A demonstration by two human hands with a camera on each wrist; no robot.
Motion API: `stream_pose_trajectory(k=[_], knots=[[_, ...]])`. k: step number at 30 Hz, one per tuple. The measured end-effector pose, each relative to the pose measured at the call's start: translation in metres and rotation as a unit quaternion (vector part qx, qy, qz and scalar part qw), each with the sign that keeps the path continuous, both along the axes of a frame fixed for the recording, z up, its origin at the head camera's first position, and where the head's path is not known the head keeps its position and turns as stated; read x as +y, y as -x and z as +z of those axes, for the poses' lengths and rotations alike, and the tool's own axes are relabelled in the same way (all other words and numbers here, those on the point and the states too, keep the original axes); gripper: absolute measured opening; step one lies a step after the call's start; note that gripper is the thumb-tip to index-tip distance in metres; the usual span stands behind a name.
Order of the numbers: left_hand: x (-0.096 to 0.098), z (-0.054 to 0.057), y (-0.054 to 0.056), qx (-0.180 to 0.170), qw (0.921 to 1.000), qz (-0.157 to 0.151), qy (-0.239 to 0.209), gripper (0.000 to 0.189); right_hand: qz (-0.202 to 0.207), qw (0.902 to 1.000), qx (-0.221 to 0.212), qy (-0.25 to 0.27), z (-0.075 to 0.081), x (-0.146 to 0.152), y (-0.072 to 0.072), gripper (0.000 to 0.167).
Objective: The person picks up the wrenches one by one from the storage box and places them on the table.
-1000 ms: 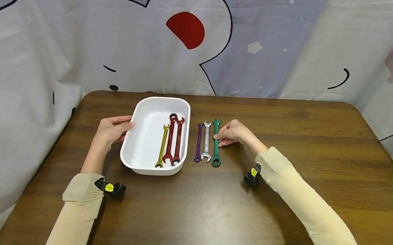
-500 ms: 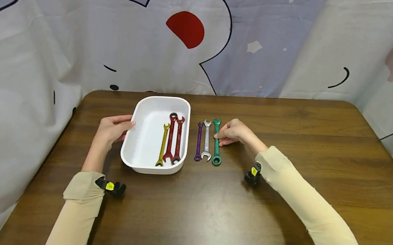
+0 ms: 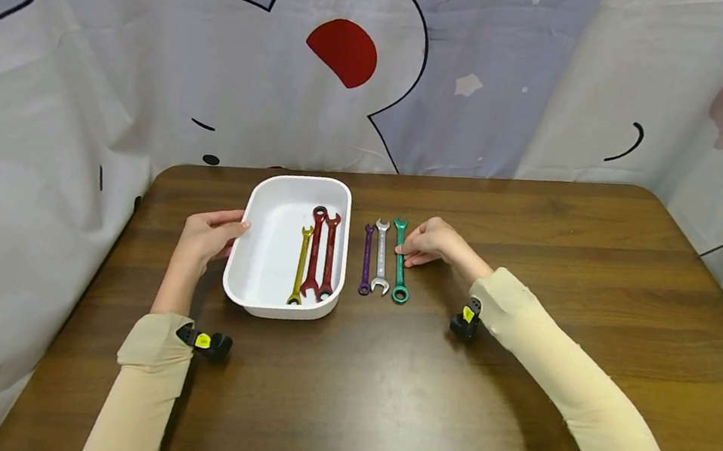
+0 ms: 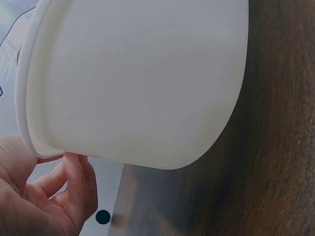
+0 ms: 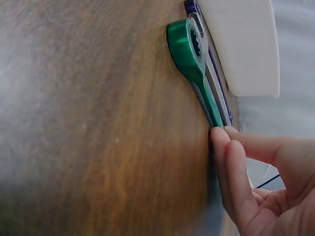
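My left hand grips the left rim of a white plastic bin, thumb over the edge and fingers outside. In the left wrist view the outer wall of the bin fills much of the frame, with the fingers curled at its rim. Inside the bin lie a yellow wrench and two red wrenches, one beside the other. To the right, my right hand pinches the middle of a green ratcheting wrench between thumb and fingers, close to the tabletop.
Between the bin and the green wrench, a purple wrench and a silver open-end wrench lie side by side on the brown wooden table. A printed curtain hangs behind the table's back edge.
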State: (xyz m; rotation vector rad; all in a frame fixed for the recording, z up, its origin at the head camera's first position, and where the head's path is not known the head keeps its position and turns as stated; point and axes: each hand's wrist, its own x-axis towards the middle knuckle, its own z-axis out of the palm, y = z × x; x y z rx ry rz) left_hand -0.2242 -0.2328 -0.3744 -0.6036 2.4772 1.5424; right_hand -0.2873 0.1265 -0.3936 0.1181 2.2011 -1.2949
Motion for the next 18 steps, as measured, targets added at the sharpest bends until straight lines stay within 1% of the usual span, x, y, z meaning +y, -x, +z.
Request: stream_pose_trajectory(k=[4, 9, 13, 18], knots=[[0.0, 0.0, 0.0, 0.003, 1.0, -0.002, -0.004, 0.049, 0.007, 0.9999, 0.006, -0.006, 0.0, 0.001, 0.0, 0.013], [-0.001, 0.0, 0.001, 0.005, 1.0, -0.005, -0.006, 0.05, 0.018, 0.9993, 0.013, -0.03, 0.003, 0.002, 0.0, 0.016], [0.0, -0.001, 0.001, 0.002, 1.0, 0.0, -0.005, 0.049, 0.033, 0.9981, 0.016, -0.049, 0.006, 0.003, -0.002, 0.019], [0.001, -0.001, 0.0, -0.002, 1.0, 0.006, -0.003, 0.049, 0.041, 0.9977, 0.02, -0.05, 0.01, 0.003, -0.006, 0.023]])
